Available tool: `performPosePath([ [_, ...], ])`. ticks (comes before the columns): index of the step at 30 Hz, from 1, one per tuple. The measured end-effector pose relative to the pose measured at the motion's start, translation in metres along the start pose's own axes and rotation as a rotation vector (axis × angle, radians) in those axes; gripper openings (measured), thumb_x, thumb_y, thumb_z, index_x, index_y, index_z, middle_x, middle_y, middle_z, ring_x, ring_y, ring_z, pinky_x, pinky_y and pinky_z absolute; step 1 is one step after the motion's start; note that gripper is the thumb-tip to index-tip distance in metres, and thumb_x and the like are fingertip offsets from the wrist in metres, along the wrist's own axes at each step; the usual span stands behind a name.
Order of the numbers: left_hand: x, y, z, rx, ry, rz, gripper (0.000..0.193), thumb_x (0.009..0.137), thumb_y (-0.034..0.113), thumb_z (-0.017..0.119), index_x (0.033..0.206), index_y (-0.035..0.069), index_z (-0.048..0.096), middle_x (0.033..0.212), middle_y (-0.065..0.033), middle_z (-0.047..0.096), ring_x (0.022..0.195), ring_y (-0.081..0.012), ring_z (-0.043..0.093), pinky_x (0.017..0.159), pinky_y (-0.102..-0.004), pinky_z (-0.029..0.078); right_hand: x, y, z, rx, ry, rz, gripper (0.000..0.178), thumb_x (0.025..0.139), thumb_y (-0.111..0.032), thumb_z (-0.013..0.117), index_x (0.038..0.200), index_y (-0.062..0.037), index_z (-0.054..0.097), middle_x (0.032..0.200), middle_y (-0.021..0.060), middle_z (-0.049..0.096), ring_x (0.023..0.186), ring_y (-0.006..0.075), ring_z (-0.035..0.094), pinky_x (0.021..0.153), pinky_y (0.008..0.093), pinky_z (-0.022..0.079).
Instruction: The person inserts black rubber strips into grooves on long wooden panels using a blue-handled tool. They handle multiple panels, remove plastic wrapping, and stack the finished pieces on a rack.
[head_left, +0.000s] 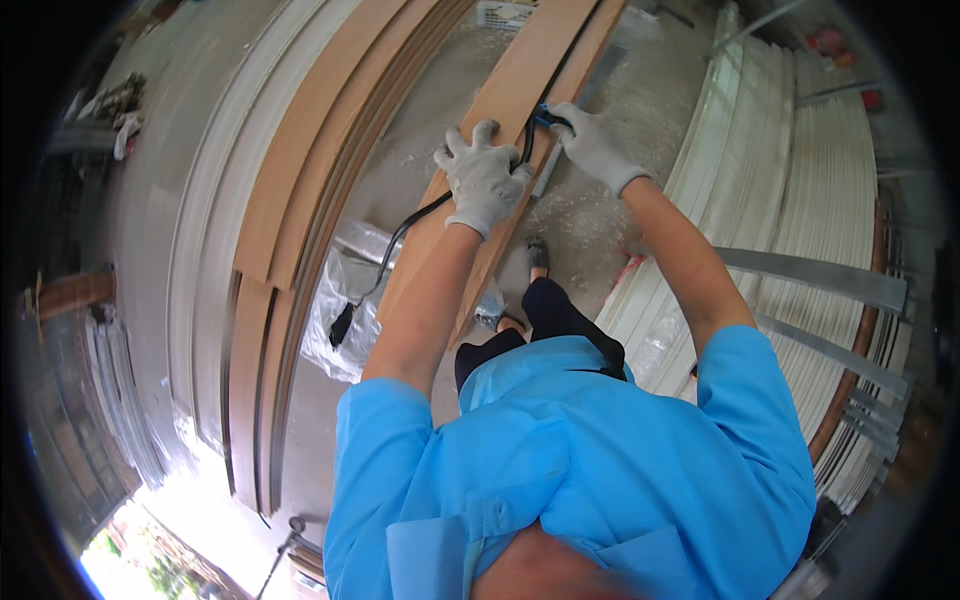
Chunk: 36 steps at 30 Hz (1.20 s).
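The long wood-coloured board (517, 85) is in front of me, running from near to far, with its far end leaning right. The blue tool (545, 116) is at the right part of the board, just left of my right hand (598, 148). That hand is the nearer one, and its fingers are bent round the tool. My left hand (482, 178) is on top of the board, left of the tool and a bit nearer to me. Its fingers are spread wide, not closed up. A black cord (398, 236) goes under it and hangs off the left side, down to a dark end. I can't see how hard my left hand pushes.
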<state>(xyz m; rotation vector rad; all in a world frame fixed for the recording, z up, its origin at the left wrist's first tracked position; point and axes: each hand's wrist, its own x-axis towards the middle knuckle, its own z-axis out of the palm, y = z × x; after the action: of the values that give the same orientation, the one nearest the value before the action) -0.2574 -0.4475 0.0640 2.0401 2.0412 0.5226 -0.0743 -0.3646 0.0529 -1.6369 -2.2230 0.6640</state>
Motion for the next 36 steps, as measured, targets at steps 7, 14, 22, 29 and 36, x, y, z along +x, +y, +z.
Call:
performPosePath([
  [7, -0.088, -0.036, -0.075, -0.376, -0.285, -0.027, 0.031, 0.099, 0.028, 0.052, 0.111, 0.002, 0.065, 0.091, -0.0213, 0.069, 0.086, -0.0397, 0.066, 0.077, -0.0463, 0.05, 0.008, 0.023, 0.001, -0.022, -0.063, -0.062, 0.038, 0.1, -0.035, 0.053, 0.135, -0.0209, 0.059, 0.113, 0.0163, 0.071, 0.106, 0.0362, 0.067, 0.092, 0.0479, 0.051],
  [14, -0.237, -0.041, -0.153, -0.882, -0.666, -0.692, 0.023, 0.098, 0.017, 0.058, 0.107, 0.0, 0.071, 0.077, -0.0053, 0.069, 0.071, -0.0123, 0.065, 0.065, -0.0287, 0.052, 0.009, 0.028, -0.003, 0.003, -0.078, -0.102, 0.038, 0.1, -0.035, 0.055, 0.135, -0.0208, 0.059, 0.118, 0.0147, 0.071, 0.107, 0.0356, 0.068, 0.092, 0.046, 0.053],
  [22, -0.258, -0.077, -0.081, -0.611, -0.298, -0.81, 0.026, 0.084, 0.019, 0.078, 0.1, 0.0, 0.076, 0.084, -0.0111, 0.075, 0.073, -0.0185, 0.069, 0.07, -0.0318, 0.053, 0.007, 0.029, -0.004, 0.033, -0.057, -0.155, 0.039, 0.1, -0.035, 0.056, 0.136, -0.0206, 0.058, 0.122, 0.0132, 0.069, 0.11, 0.0357, 0.066, 0.093, 0.0458, 0.053],
  [29, -0.264, -0.083, -0.069, -0.033, -0.213, -0.545, 0.025, 0.078, 0.027, 0.082, 0.097, 0.01, 0.079, 0.14, -0.0176, 0.056, 0.124, -0.0348, 0.057, 0.1, -0.041, 0.047, -0.002, 0.019, 0.0, -0.014, -0.006, -0.094, 0.039, 0.1, -0.035, 0.055, 0.135, -0.0189, 0.059, 0.121, 0.0137, 0.07, 0.11, 0.0362, 0.066, 0.094, 0.0467, 0.052],
  [36, -0.272, -0.107, -0.065, -0.317, -0.077, -0.184, 0.02, 0.075, 0.019, 0.084, 0.092, 0.01, 0.08, 0.157, -0.0313, 0.027, 0.13, -0.0407, 0.052, 0.102, -0.0435, 0.047, 0.003, 0.016, 0.016, -0.065, 0.104, -0.086, 0.041, 0.1, -0.036, 0.054, 0.137, -0.0199, 0.058, 0.119, 0.0135, 0.071, 0.109, 0.0342, 0.068, 0.093, 0.0456, 0.053],
])
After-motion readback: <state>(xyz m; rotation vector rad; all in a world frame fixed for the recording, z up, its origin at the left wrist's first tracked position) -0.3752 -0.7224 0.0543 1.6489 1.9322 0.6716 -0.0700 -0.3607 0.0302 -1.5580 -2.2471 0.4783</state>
